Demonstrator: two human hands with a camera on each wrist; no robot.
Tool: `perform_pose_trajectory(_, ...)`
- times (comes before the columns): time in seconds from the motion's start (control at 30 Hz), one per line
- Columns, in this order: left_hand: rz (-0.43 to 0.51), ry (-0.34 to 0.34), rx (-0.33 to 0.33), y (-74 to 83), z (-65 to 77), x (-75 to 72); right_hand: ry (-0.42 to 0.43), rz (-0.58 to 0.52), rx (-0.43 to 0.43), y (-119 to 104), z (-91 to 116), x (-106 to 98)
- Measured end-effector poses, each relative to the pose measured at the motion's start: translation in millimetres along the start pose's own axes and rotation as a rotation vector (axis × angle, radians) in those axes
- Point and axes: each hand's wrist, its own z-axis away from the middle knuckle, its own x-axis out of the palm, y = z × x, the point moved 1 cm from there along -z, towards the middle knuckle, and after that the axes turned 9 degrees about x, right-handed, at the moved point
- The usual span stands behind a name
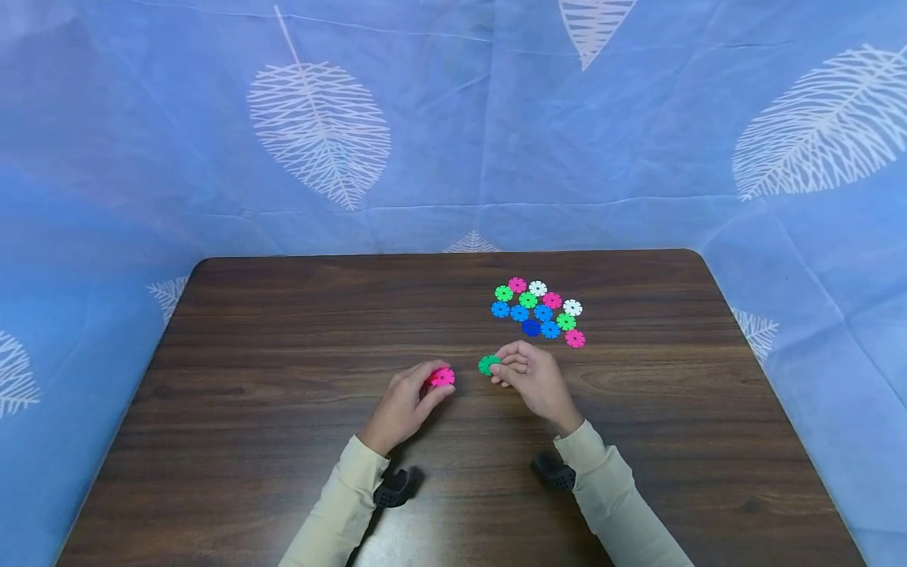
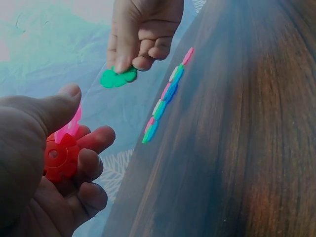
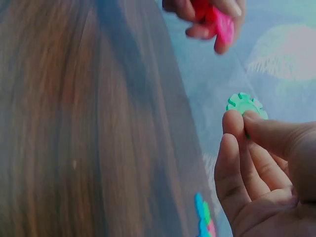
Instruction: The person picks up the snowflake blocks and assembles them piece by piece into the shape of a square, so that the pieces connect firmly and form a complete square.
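Observation:
My left hand (image 1: 401,405) holds a pink notched plastic disc (image 1: 442,377) above the table. In the left wrist view a red notched disc (image 2: 61,157) is beside that pink disc, between thumb and fingers; the two seem to meet at an angle, though fingers cover part of the join. To the right, my right hand (image 1: 534,383) pinches a green notched disc (image 3: 243,103) between thumb and index finger by its edge. A gap separates the green disc from the pink one. Beyond the right hand lies a flat group of similar discs (image 1: 542,313) in pink, white, green and blue.
The dark wood-grain table (image 1: 269,339) has rounded far corners. A blue cloth (image 1: 439,118) with white leaf prints hangs behind and at both sides. Each wrist carries a black device, one on the left (image 1: 395,488) and one on the right (image 1: 553,472).

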Motion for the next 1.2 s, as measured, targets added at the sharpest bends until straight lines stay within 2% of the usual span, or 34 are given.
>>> perform_pose_trajectory(0.2, 0.007, -0.018, 0.004, 3.6, -2.1, -1.7, -0.042, -0.042, -0.022, -8.1, 9.3, 12.3)
perform_pose_trajectory(0.43, 0.029, -0.034, 0.042, 5.8, -0.9, 0.7, -0.044, -0.035, -0.024, -11.0, 13.8, 19.0)
perform_pose_trajectory(0.6, 0.04, -0.048, 0.039, 5.0, 0.9, 2.8, -0.055, -0.04, -0.052, -10.1, 14.3, 23.6)
perform_pose_trajectory(0.77, 0.058, -0.054, 0.045, 4.9, 2.6, 4.1, -0.054, -0.015, -0.078, -9.5, 14.9, 26.8)
perform_pose_trajectory(0.97, 0.061, -0.062, 0.043, 5.9, 3.0, 4.0, -0.014, 0.054, -0.101, -10.2, 17.2, 28.4)
perform_pose_trajectory(1.2, 0.054, -0.082, 0.076, 13.5, 1.9, 3.2, -0.016, 0.047, -0.171, -10.5, 20.0, 26.4)
